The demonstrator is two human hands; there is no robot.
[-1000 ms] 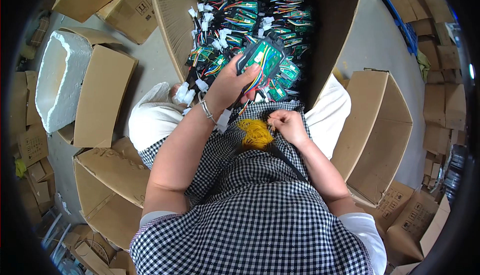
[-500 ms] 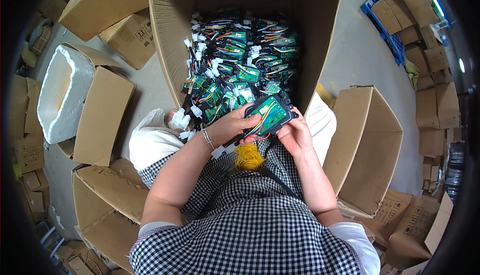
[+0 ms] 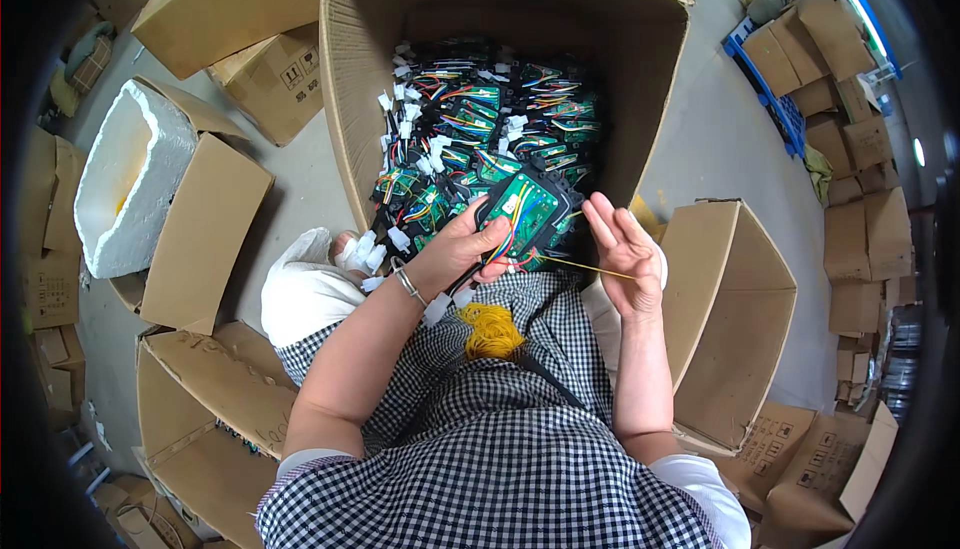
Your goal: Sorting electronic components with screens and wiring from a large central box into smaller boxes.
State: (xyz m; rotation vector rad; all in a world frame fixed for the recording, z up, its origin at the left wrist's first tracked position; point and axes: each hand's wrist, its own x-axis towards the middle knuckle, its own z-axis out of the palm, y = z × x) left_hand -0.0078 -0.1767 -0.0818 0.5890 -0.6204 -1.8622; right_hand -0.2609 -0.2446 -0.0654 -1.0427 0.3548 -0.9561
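1 yellow strand (image 3: pixel 590 267) spans from our circuit board (image 3: pixel 530 219) to our right hand (image 3: pixel 628 267).
We pinch the board's left side in our left hand (image 3: pixel 460 251); our right, fingers spread, stands just right of it.

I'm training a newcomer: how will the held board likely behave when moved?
The board will probably stay stiff, being flat with a black frame. Its wires should flop, as they curve loosely. Its plugs may swing, dangling past its edge.
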